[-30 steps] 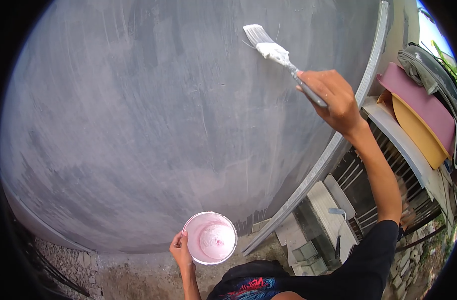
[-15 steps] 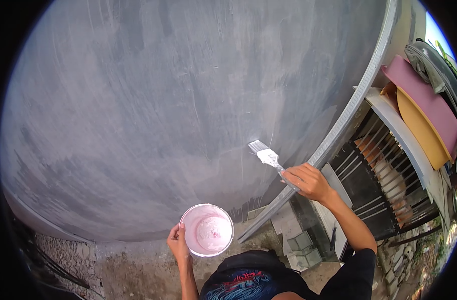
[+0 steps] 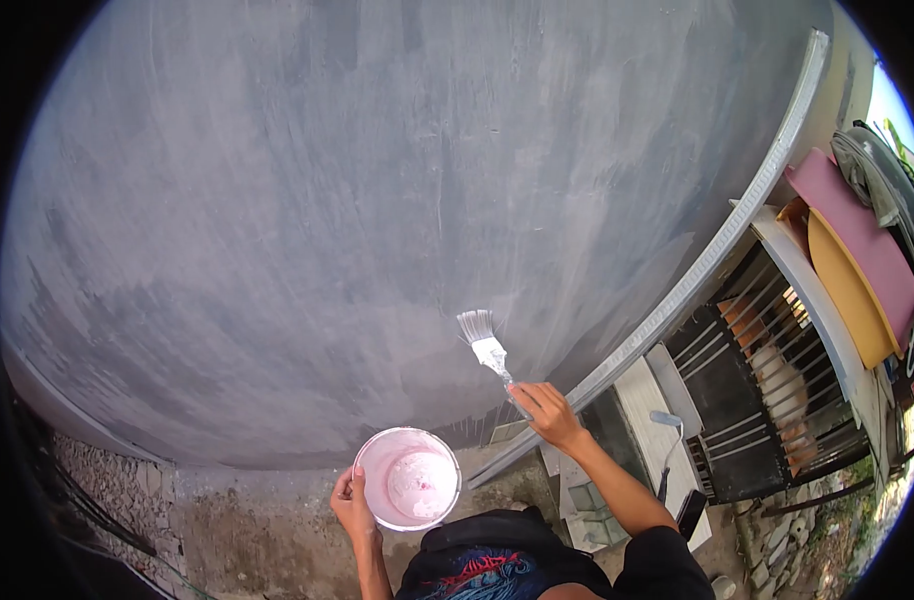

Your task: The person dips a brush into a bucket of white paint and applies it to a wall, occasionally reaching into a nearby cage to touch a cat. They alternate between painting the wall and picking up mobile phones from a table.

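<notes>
My right hand [image 3: 547, 412] grips the handle of a paintbrush [image 3: 489, 350], its ferrule smeared white. The splayed bristles are at the grey wall [image 3: 307, 230], which carries streaky, uneven brush marks. Lower down, my left hand [image 3: 353, 500] holds a small bucket [image 3: 409, 428] by its rim, thumb over the edge. Pinkish-white paint [image 3: 422, 484] lies in the bottom of that bucket. The bucket is in front of my body, below and left of the brush.
A pale strip [image 3: 697, 265] slants along the wall's right edge. Beyond it stands a barred cage [image 3: 777, 380] with an animal inside, topped by pink [image 3: 857, 230] and yellow basins [image 3: 845, 290]. A paint roller [image 3: 666, 419] rests on a ledge near a black phone-like object [image 3: 690, 512].
The brush and my right hand have moved left and down along the wall, and the bristles now fan out. The view has shifted slightly, bringing the roller into sight. My left hand still holds the bucket.
</notes>
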A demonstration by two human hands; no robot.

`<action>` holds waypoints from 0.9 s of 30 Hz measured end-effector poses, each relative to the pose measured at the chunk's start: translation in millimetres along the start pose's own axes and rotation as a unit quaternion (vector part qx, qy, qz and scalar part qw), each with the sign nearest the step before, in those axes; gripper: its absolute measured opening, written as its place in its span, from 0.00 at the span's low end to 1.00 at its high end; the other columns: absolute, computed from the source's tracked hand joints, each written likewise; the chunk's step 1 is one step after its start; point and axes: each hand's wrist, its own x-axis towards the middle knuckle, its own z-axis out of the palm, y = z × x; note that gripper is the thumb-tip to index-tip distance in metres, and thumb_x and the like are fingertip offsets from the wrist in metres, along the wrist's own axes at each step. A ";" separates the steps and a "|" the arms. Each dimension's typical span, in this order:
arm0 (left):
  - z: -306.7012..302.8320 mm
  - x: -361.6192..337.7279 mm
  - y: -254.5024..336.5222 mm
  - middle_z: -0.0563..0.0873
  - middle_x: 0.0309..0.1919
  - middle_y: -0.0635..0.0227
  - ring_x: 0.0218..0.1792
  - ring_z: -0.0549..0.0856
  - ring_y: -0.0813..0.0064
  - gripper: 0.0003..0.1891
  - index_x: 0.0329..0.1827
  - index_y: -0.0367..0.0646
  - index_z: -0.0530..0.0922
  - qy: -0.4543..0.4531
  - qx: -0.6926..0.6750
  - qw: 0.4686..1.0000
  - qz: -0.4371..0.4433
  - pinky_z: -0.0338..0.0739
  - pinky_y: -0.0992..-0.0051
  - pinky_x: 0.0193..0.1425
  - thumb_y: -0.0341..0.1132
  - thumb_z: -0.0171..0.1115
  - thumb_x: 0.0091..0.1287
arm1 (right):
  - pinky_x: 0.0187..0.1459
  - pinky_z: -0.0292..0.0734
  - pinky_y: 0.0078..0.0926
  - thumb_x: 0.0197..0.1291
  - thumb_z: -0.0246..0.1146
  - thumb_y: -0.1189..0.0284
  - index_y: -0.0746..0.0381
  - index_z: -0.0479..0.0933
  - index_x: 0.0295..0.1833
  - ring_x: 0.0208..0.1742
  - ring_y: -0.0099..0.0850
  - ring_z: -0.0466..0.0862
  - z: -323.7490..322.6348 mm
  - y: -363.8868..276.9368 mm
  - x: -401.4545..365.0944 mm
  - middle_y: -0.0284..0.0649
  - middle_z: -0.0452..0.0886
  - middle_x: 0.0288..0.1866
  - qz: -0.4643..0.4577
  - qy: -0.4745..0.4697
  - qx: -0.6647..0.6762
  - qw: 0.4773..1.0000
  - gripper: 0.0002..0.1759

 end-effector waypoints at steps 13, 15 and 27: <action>-4.2 11.3 13.7 0.74 0.26 0.77 0.28 0.74 0.87 0.15 0.49 0.32 0.83 0.037 0.086 0.994 0.056 0.69 0.83 0.31 0.37 0.68 0.68 | 0.47 0.81 0.30 0.63 0.63 0.81 0.70 0.76 0.58 0.42 0.38 0.86 -13.4 -82.1 -51.9 0.51 0.85 0.44 0.378 0.147 0.216 0.888 0.18; -11.6 21.3 19.7 0.72 0.26 0.78 0.25 0.73 0.89 0.15 0.50 0.33 0.83 0.029 0.128 0.985 0.113 0.65 0.85 0.27 0.37 0.68 0.68 | 0.46 0.82 0.28 0.66 0.61 0.80 0.74 0.77 0.55 0.41 0.32 0.86 -33.6 -118.9 -36.6 0.50 0.85 0.43 0.445 0.199 0.349 0.800 0.13; -22.1 35.3 61.9 0.80 0.26 0.72 0.22 0.69 0.88 0.14 0.50 0.35 0.84 -0.030 0.170 0.944 0.281 0.61 0.83 0.24 0.25 0.70 0.60 | 0.48 0.80 0.38 0.46 0.67 0.83 0.61 0.79 0.57 0.46 0.44 0.83 -3.6 -198.8 50.1 0.44 0.82 0.48 0.074 -0.158 0.215 0.961 0.27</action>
